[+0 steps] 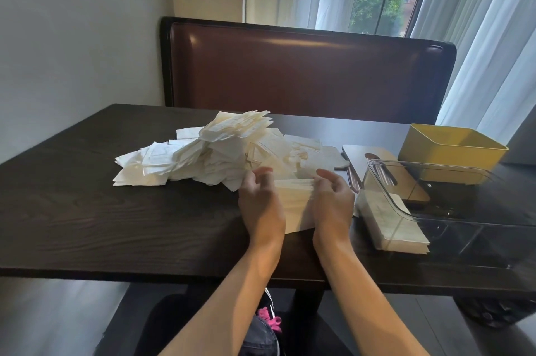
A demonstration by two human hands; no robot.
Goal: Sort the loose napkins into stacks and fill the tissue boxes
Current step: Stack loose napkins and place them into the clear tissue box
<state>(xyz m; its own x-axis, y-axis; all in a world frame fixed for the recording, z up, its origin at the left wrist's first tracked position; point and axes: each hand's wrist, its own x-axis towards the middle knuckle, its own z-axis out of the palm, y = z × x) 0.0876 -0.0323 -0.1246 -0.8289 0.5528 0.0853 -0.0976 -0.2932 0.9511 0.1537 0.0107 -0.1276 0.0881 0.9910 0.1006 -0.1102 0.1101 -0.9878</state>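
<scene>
A messy heap of loose white napkins (214, 149) lies in the middle of the dark table (87, 210). In front of it, a squared stack of napkins (295, 205) sits between my two hands. My left hand (259, 202) presses against the stack's left side, fingers loosely curled over its top edge. My right hand (332, 199) presses its right side in the same way. To the right, a clear plastic tissue box (435, 210) lies over another neat napkin stack (391, 225).
A yellow box (452, 149) stands at the back right, with a wooden slotted lid (377, 164) lying flat beside it. A brown padded bench back (307, 71) faces the table's far edge. Curtains and a window are behind.
</scene>
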